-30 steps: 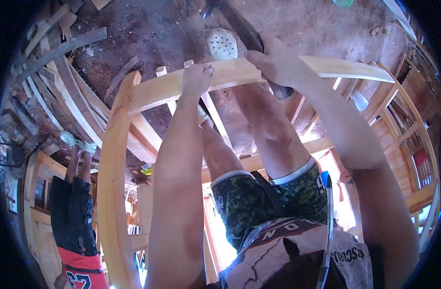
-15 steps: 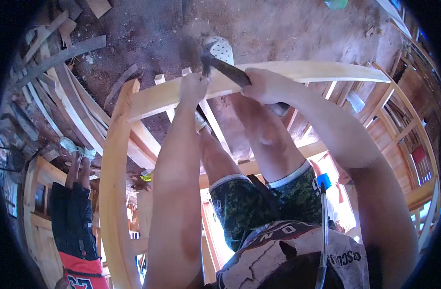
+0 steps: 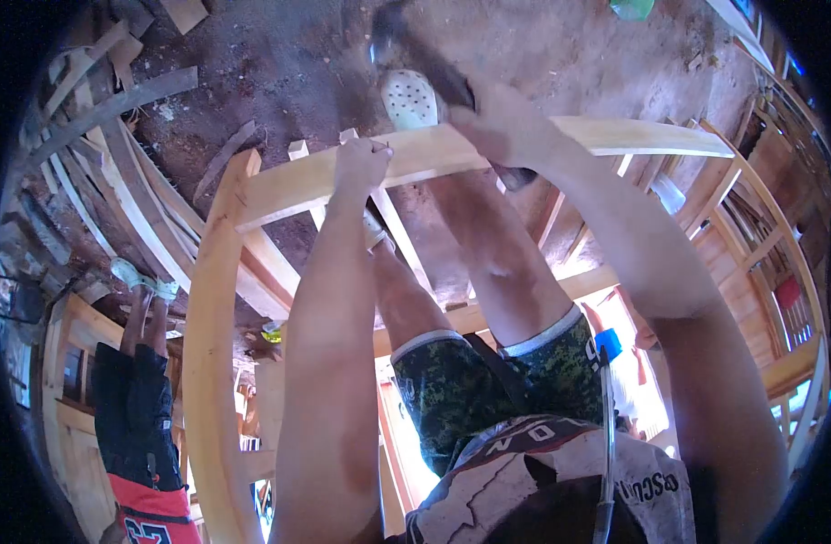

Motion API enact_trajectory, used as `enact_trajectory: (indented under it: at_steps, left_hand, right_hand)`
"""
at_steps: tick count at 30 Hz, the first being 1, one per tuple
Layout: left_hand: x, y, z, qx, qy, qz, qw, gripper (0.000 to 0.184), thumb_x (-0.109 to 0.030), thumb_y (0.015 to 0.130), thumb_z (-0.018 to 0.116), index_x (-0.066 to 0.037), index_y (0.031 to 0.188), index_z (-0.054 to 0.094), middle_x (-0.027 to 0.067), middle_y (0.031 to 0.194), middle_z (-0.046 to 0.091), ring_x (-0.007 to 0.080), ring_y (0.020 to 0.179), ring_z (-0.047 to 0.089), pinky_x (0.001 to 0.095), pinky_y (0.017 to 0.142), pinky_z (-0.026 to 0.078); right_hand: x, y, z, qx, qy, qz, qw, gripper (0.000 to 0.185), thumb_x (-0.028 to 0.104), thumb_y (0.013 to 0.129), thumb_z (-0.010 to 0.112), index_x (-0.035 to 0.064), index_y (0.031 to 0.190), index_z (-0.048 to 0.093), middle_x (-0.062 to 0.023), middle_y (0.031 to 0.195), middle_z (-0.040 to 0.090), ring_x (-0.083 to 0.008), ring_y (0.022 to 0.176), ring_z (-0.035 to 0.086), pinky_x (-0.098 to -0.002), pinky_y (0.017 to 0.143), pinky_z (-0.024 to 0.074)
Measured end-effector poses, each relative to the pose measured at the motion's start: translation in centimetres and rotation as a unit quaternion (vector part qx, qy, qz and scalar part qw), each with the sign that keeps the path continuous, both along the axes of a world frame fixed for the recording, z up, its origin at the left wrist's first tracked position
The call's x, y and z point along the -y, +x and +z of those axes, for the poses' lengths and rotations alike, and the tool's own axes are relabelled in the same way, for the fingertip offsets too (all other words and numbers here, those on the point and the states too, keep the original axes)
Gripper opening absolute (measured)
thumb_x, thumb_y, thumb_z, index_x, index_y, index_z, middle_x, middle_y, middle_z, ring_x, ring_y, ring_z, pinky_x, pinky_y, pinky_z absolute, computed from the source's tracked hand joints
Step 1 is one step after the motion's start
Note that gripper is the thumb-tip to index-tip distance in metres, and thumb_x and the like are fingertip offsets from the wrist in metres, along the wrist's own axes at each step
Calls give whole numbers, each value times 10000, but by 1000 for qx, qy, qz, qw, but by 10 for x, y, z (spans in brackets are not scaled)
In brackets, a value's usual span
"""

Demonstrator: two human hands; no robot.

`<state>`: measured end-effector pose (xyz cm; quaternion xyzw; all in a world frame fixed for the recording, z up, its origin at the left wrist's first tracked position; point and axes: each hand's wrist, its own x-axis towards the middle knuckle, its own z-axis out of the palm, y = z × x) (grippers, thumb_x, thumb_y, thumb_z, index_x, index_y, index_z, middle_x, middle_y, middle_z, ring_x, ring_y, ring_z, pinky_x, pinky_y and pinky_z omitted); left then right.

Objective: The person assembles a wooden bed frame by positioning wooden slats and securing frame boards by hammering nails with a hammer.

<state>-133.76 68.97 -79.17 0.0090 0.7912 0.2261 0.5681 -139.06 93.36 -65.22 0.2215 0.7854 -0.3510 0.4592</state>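
My left hand [image 3: 361,165] is closed against a pale, curved wooden rail [image 3: 415,152], its fingertips pinched around a small thin nail [image 3: 387,146]. My right hand [image 3: 506,127] wraps round the handle of a hammer [image 3: 447,80]. The hammer is smeared by motion, with its head raised above and beyond the rail, apart from the nail. Below the right fist, the handle's butt end shows. The rail is part of a wooden frame that also has a thick upright post [image 3: 211,363] and several slats.
My foot in a white perforated clog [image 3: 410,100] rests on the dirt floor beyond the rail. Scrap boards [image 3: 121,104] lie piled at the left. Another person in black shorts [image 3: 134,408] stands at lower left. A wooden panel [image 3: 728,249] stands at the right.
The hammer has swung up and away from the nail, from just over my left fingertips to beyond the rail. My right hand has risen slightly; my left hand stays almost in place.
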Motion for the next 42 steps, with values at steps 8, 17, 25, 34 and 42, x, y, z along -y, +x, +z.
enact_trajectory:
  at_steps: [8, 17, 25, 34, 42]
  left_hand:
    - [1, -14, -1, 54, -5, -23, 998, 280, -378, 781, 684, -142, 901, 775, 194, 1023, 675, 346, 976, 640, 427, 915, 487]
    - [-7, -28, 11, 2, 21, -182, 983, 248, -304, 847, 629, -101, 921, 750, 147, 965, 710, 275, 952, 676, 377, 881, 521]
    - [19, -58, 28, 132, 63, 327, 933, 334, -28, 890, 462, 8, 1164, 650, 187, 1128, 663, 291, 1098, 623, 353, 921, 518]
    - [-10, -78, 146, 109, 323, 746, 572, 537, 145, 790, 330, 112, 1325, 357, 184, 1418, 425, 317, 1379, 357, 463, 1161, 290]
    - [15, -99, 157, -169, 206, 96, 959, 223, -66, 802, 674, -35, 1022, 693, 103, 1099, 685, 217, 1054, 641, 344, 934, 482]
  right_hand:
    - [6, -13, 4, 142, -76, 191, 968, 292, 205, 860, 559, -49, 1003, 576, -267, 881, 644, -380, 838, 653, -456, 744, 501]
    - [8, 6, 3, 98, -60, 183, 976, 346, 255, 853, 595, -43, 1028, 580, -264, 888, 648, -381, 862, 663, -441, 739, 512]
    - [23, 5, 6, -42, -82, -86, 992, 395, 191, 847, 640, -2, 1184, 567, -179, 774, 605, -184, 690, 656, -363, 595, 513]
    - [94, -5, 41, 61, -137, -178, 972, 283, 240, 897, 598, 36, 1077, 676, -224, 767, 667, -321, 692, 669, -406, 660, 500]
    - [80, -8, 44, -39, -101, -141, 984, 217, 181, 913, 552, -23, 913, 625, -186, 716, 620, -240, 637, 617, -374, 625, 481]
